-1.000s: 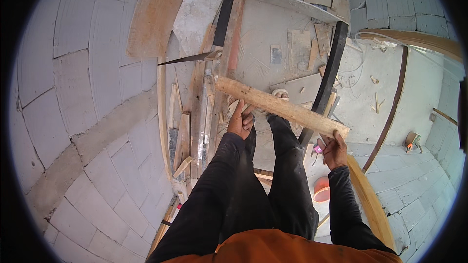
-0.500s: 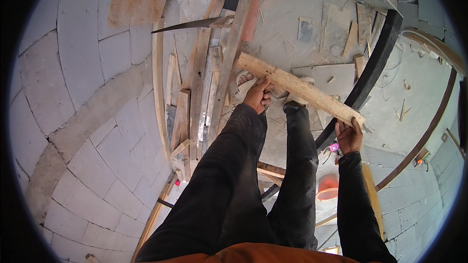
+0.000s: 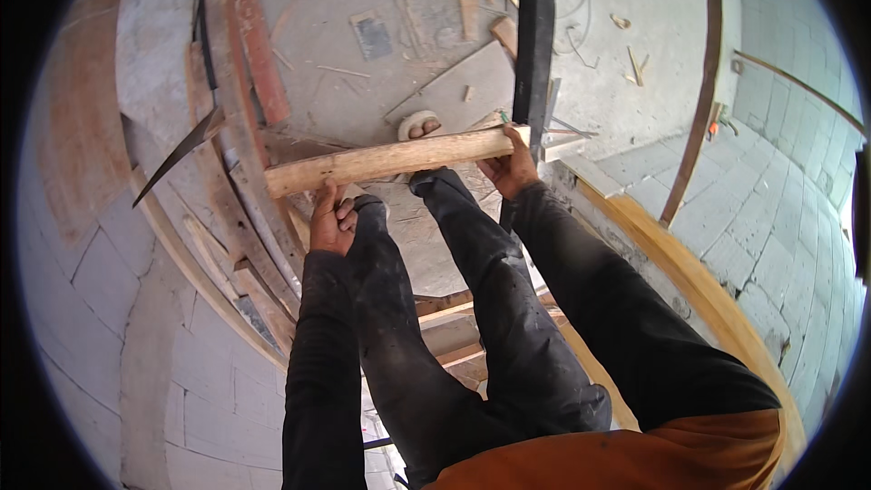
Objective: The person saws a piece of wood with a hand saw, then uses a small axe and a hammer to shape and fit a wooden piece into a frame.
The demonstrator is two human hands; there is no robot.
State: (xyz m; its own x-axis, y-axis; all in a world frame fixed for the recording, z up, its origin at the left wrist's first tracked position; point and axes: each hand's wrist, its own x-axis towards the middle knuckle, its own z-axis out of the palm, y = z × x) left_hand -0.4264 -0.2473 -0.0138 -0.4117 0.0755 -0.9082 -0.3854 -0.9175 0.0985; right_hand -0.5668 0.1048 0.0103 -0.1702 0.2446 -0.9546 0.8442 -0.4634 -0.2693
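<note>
A short, pale wooden plank (image 3: 399, 156) lies crosswise in front of me, above my legs and feet. My left hand (image 3: 331, 222) is under its left part, fingers curled, holding it. My right hand (image 3: 511, 163) is closed on the plank's right end. That end is near a long black beam (image 3: 531, 36), and the left end is over a row of long timbers beside a reddish board (image 3: 259, 63). I cannot tell whether the plank rests on these. A hand saw (image 3: 172, 163) lies on the timbers to my left.
Concrete floor with board scraps (image 3: 467, 0) and offcuts lies ahead. Block walls (image 3: 109, 263) rise on both sides. A yellow timber (image 3: 671, 272) runs along my right, with a brown beam (image 3: 689, 154) beyond it. A pale sheet (image 3: 154, 45) stands among the boards at upper left.
The view has shifted. The plank, still in both hands, has turned from sloping down to the right to rising slightly to the right, and sits further left in the picture.
</note>
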